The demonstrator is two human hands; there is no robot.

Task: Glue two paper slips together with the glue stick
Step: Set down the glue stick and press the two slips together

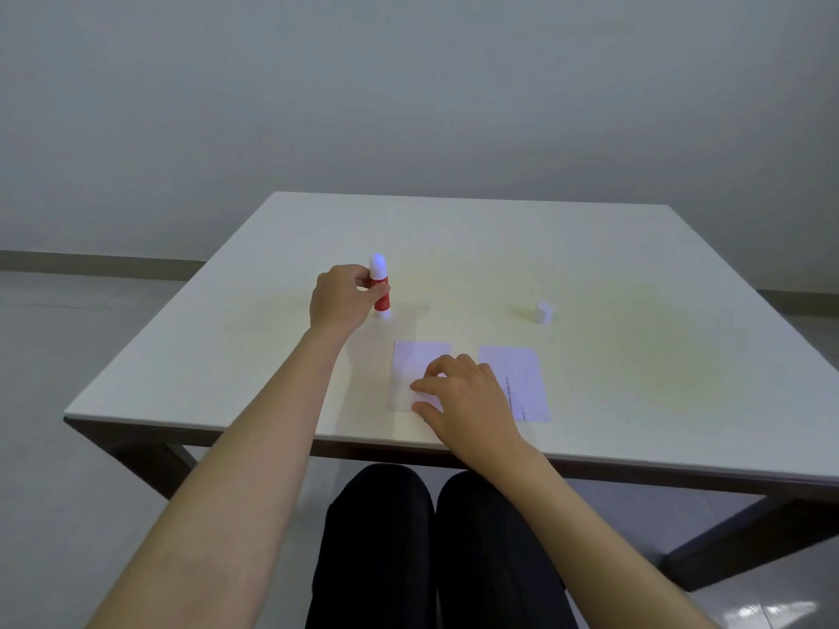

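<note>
While the left hand (338, 301) pinches the upright glue stick (379, 287) (cap (543, 312) off, apart), the right hand's (467, 397) spread fingertips press one of two slips (415, 370).

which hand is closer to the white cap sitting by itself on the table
Right. The right hand rests on a paper slip, nearer the cap; the left hand grips the glue stick farther away.

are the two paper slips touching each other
Apart. The head view shows a strip of bare table between the left slip and the right slip.
</note>
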